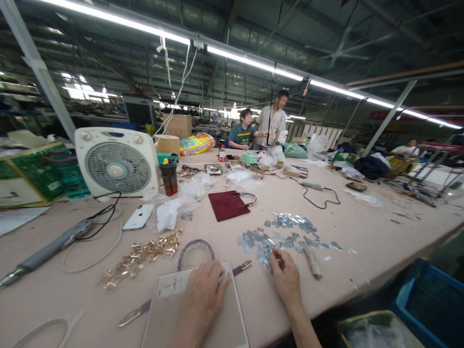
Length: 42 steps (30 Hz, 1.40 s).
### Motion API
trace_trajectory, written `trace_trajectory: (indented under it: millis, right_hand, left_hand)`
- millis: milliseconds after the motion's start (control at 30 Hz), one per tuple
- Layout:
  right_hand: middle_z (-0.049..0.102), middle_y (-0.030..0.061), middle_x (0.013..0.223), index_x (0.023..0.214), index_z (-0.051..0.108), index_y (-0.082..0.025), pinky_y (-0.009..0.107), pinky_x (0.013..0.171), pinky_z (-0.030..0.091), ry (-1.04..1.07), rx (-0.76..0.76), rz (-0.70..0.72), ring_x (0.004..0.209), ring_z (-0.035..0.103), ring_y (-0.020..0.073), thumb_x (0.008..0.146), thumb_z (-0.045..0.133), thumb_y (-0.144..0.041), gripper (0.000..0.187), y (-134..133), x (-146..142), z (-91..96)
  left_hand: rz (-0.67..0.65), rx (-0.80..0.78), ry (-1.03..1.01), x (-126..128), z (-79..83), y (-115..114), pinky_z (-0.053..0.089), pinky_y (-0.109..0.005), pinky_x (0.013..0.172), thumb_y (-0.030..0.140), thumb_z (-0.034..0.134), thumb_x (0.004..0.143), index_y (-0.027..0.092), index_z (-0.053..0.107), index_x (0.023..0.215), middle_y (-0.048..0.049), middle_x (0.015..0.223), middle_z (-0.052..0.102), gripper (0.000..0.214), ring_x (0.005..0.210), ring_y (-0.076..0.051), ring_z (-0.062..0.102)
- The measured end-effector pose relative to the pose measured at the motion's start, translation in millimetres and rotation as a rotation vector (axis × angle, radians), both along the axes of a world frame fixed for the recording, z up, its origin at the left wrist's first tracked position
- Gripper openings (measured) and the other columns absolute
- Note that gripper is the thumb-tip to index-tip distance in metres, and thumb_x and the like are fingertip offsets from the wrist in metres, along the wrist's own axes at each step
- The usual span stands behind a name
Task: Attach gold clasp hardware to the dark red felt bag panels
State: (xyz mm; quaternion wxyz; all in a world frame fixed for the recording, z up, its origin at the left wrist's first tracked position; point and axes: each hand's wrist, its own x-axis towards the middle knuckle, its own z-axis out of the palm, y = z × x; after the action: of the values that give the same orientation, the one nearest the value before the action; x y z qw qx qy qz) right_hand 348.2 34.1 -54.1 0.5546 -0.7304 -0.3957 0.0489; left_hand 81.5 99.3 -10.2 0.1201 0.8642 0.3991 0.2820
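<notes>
1. The left hand (202, 295) is lying flat, fingers spread, on a pale board (170, 309) at the near edge of the worktop (380, 241); it is pressing down on the board rather than clamping anything.
2. The right hand (286, 278) is reaching into a scatter of small silver metal pieces (275, 237), its fingertips pinched together among them; whether a piece is actually caught between them is too small to tell.
3. The two hands are resting apart, the board under the left, the silver pieces just ahead of the right.
4. Just beyond the left hand, a loop of strap (195, 249) is curling past the board's far edge, with a thin metal-tipped strip (242, 267) sticking out between the hands.
5. To the left of the left hand, a pile of gold-coloured fittings (141, 256) is lying on the worktop.
6. Just right of the right hand, a short rolled stub (312, 262) is lying by the silver pieces.
7. Further ahead of the hands, a dark red pad (226, 204) is sitting flat, and well off to the left a white fan (116, 163) is standing with a phone (138, 216) in front of it.
8. At the far end of the worktop, two other people (259, 128) are working.
</notes>
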Motion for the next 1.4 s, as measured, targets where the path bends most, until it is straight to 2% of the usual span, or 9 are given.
trace_trajectory:
  millis: [200, 400, 533, 633, 833, 1000, 1200, 1267, 1400]
  right_hand:
    - [0.072, 0.0121, 0.114, 0.112, 0.073, -0.022, 0.045, 0.095, 0.056, -0.244, 0.020, 0.112, 0.107, 0.067, 0.0286, 0.099, 0.054, -0.041, 0.030, 5, -14, 8.4]
    - [0.070, 0.0099, 0.120, 0.120, 0.073, -0.023, 0.044, 0.103, 0.053, -0.328, 0.001, 0.264, 0.114, 0.066, 0.0254, 0.099, 0.052, -0.031, 0.030, 31, -26, 9.5]
    - [0.071, 0.0089, 0.114, 0.125, 0.073, -0.024, 0.044, 0.102, 0.053, -0.380, -0.077, 0.300, 0.109, 0.067, 0.0252, 0.097, 0.053, -0.028, 0.035, 51, -25, 4.0]
    - [0.071, 0.0080, 0.106, 0.117, 0.078, -0.026, 0.044, 0.099, 0.053, -0.398, -0.108, 0.309, 0.104, 0.067, 0.0254, 0.093, 0.058, -0.027, 0.031, 60, -21, 1.5]
    - [0.071, 0.0079, 0.102, 0.105, 0.079, -0.024, 0.045, 0.098, 0.052, -0.307, -0.092, 0.308, 0.098, 0.067, 0.0263, 0.088, 0.062, -0.030, 0.024, 65, -19, 1.1]
    - [0.073, 0.0087, 0.098, 0.099, 0.072, -0.021, 0.040, 0.085, 0.055, -0.211, -0.064, 0.310, 0.091, 0.068, 0.0259, 0.093, 0.058, -0.044, 0.027, 56, -25, 9.7]
    - [0.073, 0.0058, 0.089, 0.103, 0.069, -0.020, 0.036, 0.076, 0.059, 0.258, 0.005, 0.546, 0.079, 0.069, 0.0235, 0.090, 0.069, -0.054, 0.037, 40, -55, 23.9]
    - [0.071, 0.0049, 0.087, 0.100, 0.070, -0.020, 0.036, 0.077, 0.059, 0.285, -0.011, 0.640, 0.079, 0.069, 0.0235, 0.090, 0.070, -0.053, 0.034, 37, -67, 26.0]
    - [0.072, 0.0047, 0.087, 0.093, 0.073, -0.021, 0.033, 0.079, 0.056, 0.164, -0.099, 0.794, 0.084, 0.068, 0.0230, 0.092, 0.068, -0.048, 0.028, 32, -80, 30.3]
  left_hand:
    - [0.002, 0.005, -0.062, -2, 1.6, -1, 0.050, -0.042, 0.090, 0.030, 0.060, 0.099, 0.025, 0.066, 0.099, -0.0053, 0.110, 0.069, 0.008, 0.105, -0.026, 0.064]
    - [0.002, -0.025, -0.085, -3, 1.7, 0, 0.053, -0.046, 0.095, 0.028, 0.065, 0.096, 0.024, 0.068, 0.102, -0.0065, 0.114, 0.069, 0.008, 0.109, -0.028, 0.064]
    - [0.030, -0.025, -0.099, -3, -3.0, 2, 0.052, -0.050, 0.103, 0.028, 0.074, 0.089, 0.022, 0.070, 0.112, -0.0087, 0.127, 0.068, 0.024, 0.118, -0.030, 0.062]
    - [0.039, -0.022, -0.081, -3, -4.4, 2, 0.049, -0.053, 0.109, 0.031, 0.080, 0.084, 0.021, 0.069, 0.120, -0.0101, 0.133, 0.067, 0.039, 0.124, -0.032, 0.060]
    - [0.093, -0.011, -0.020, -1, -3.0, -4, 0.040, -0.057, 0.117, 0.039, 0.083, 0.081, 0.022, 0.069, 0.123, -0.0087, 0.134, 0.069, 0.048, 0.129, -0.034, 0.056]
    - [0.112, -0.024, -0.004, 2, -4.4, -5, 0.036, -0.055, 0.118, 0.045, 0.083, 0.081, 0.023, 0.070, 0.121, -0.0066, 0.130, 0.071, 0.047, 0.122, -0.031, 0.059]
    - [0.114, -0.030, -0.017, 3, -2.4, -2, 0.040, -0.051, 0.109, 0.048, 0.086, 0.077, 0.023, 0.071, 0.114, -0.0068, 0.122, 0.073, 0.047, 0.117, -0.031, 0.059]
    - [0.117, -0.035, -0.023, 2, -1.5, -2, 0.041, -0.051, 0.108, 0.048, 0.086, 0.077, 0.023, 0.071, 0.113, -0.0073, 0.122, 0.073, 0.046, 0.116, -0.031, 0.059]
    - [0.116, -0.041, -0.039, 1, -1.6, -2, 0.041, -0.049, 0.109, 0.047, 0.083, 0.080, 0.023, 0.070, 0.114, -0.0077, 0.121, 0.073, 0.044, 0.115, -0.030, 0.060]
